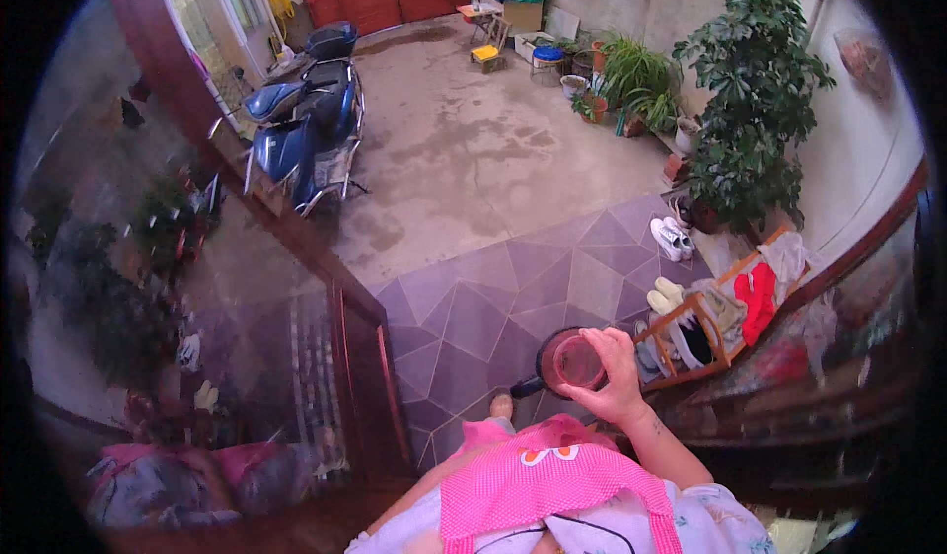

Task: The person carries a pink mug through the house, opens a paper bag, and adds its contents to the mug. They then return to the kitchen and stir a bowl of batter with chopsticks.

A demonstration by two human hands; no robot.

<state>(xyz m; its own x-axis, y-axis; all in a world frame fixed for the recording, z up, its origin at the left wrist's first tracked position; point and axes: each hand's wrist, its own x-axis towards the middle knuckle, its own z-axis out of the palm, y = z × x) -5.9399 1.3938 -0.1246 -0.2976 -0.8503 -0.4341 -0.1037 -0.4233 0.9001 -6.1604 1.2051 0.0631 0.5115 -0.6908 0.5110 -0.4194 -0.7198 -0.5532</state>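
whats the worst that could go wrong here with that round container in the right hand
The round container is in the right hand alone, no left hand in view, so it could slip onto the tiled floor. A foot shows close by and might get hit. The white shoes on the tiles could trip someone walking out.

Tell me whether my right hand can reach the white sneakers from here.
Probably not: your right hand is busy holding a transparent round vessel, and the white sneakers lie farther ahead on the purple tiled floor.
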